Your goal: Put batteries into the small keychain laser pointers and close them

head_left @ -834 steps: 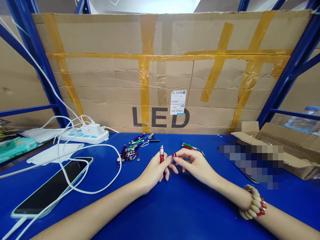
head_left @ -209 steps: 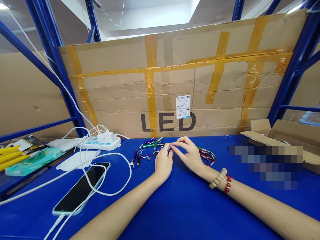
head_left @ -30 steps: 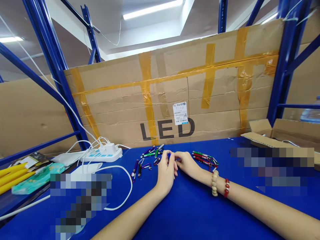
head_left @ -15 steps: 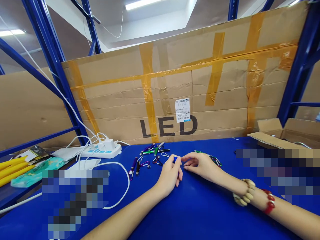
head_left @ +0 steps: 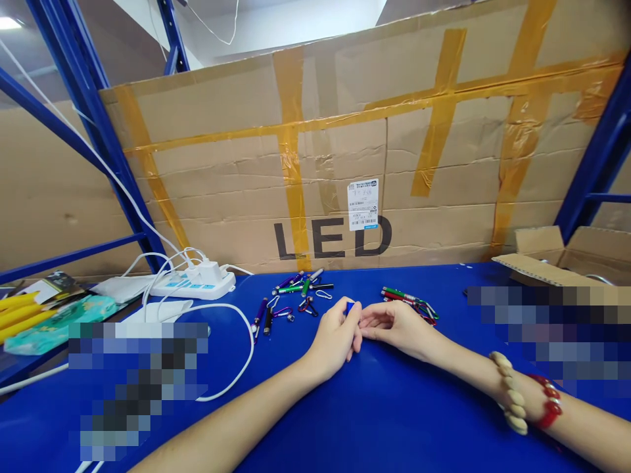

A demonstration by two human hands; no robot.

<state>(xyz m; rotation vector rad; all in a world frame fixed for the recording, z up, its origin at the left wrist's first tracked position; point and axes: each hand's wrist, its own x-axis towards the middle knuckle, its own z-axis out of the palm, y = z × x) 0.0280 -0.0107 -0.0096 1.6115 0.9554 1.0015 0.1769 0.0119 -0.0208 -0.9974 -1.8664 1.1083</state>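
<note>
My left hand is closed around a small blue cylinder, whose end shows above the index finger and thumb. The rest of it is hidden in the fingers. My right hand comes in from the right with bent fingers, its tips meeting the left hand's fingertips. Whatever it may pinch there is hidden. Beyond the left hand lie several pen-shaped keychain flashlights with small carabiners, among them a green one, a purple one and a black one. Behind the right hand rest a green flashlight and red ones, also with carabiners.
A white power strip with plugs and a looping white cable lies at the left. Further left are yellow rods and a teal packet. An open cardboard box stands right. A taped cardboard sheet walls the back.
My right hand has moved in so its fingertips meet the left hand. The left hand keeps the blue cylinder. The camera view has tilted slightly downward.
</note>
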